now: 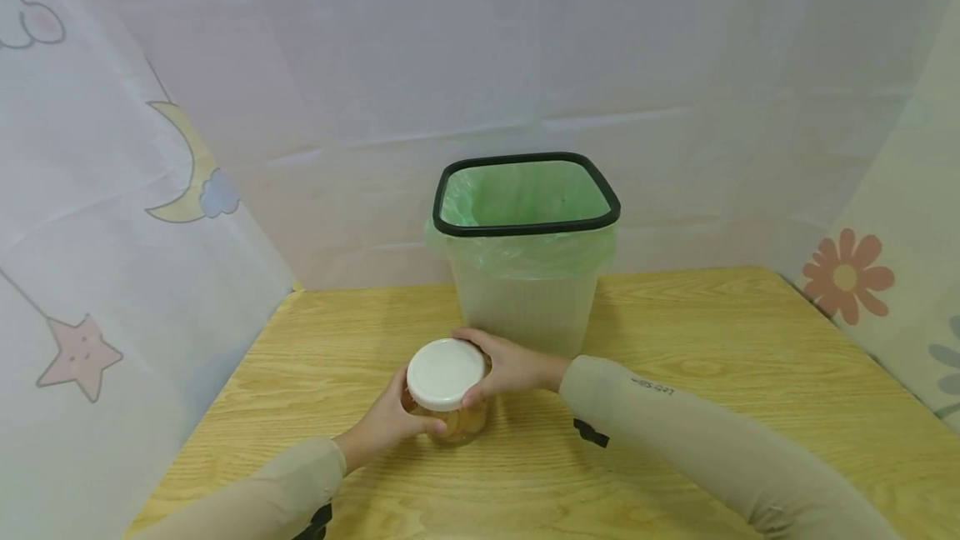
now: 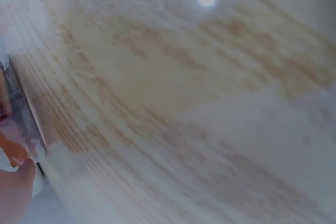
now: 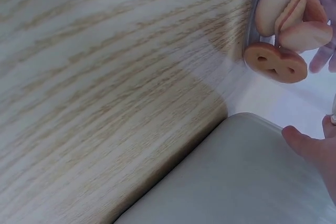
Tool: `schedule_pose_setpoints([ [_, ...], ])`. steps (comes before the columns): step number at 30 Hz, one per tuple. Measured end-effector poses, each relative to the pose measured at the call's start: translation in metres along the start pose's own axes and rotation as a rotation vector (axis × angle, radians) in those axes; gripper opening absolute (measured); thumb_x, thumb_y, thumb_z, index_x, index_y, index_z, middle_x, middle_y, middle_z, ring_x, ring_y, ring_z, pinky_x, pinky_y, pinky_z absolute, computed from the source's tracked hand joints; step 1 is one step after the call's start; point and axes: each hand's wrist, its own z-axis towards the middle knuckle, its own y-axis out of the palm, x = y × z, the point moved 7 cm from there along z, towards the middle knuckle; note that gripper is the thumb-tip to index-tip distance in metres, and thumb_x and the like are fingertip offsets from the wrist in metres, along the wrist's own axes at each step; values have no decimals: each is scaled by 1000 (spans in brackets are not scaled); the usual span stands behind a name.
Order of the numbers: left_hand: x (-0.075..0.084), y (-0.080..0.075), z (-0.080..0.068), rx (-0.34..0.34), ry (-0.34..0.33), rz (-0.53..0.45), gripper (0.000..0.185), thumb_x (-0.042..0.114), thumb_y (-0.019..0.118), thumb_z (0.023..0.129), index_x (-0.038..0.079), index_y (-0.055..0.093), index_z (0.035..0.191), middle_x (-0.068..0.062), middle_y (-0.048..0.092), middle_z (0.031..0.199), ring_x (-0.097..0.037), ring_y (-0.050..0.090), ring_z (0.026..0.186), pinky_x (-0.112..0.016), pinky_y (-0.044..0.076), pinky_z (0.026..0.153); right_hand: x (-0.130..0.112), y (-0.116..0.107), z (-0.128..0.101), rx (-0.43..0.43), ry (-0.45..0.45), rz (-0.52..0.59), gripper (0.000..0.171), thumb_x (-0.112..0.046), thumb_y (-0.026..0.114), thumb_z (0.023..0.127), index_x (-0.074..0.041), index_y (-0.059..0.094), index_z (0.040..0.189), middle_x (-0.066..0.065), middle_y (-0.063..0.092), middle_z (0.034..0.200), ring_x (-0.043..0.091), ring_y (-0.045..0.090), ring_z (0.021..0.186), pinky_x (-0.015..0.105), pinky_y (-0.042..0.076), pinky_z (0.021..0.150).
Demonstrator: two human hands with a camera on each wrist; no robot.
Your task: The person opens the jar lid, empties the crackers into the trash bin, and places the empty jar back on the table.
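Jar (image 1: 448, 407) stood on the worktop (image 1: 712, 357), just before the bin (image 1: 525, 273), well in from the near edge. My left hand (image 1: 390, 423) curled round its clear body from the near side; my right hand (image 1: 510, 367) curled over the white lid (image 1: 445, 373), fingers on its rim.

I judged that a hard twist could make the smooth body slip in my left hand, and the jar might tip or skid on the worktop. If the lid came free with a jerk, the biscuits (image 3: 286, 30) could spill.

Much was hard to read. The left wrist view was blurred, showing only wood grain and a sliver of the jar's edge. The right wrist view caught the jar's base and biscuits, but the lid was cut off. Whether the lid was tight or loose, I could not tell.
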Motion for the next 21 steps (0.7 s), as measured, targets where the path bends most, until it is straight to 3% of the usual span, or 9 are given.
schedule_pose_setpoints([
  [9,0,-1,1,2,3,16,100,9,82,79,-3,11,150,-23,27,151,-43,29,138,-57,25,111,0,-3,2,-37,-20,12,100,-30,85,76,2,25,150,16,36,148,27,37,133,42,30,109],
  [21,-6,-1,4,-56,4,-1,101,10,81,80,0,10,150,-22,27,151,-39,32,136,-55,28,110,2,-3,5,-71,-34,0,102,-36,84,76,2,25,150,16,34,150,27,36,134,40,30,109],
])
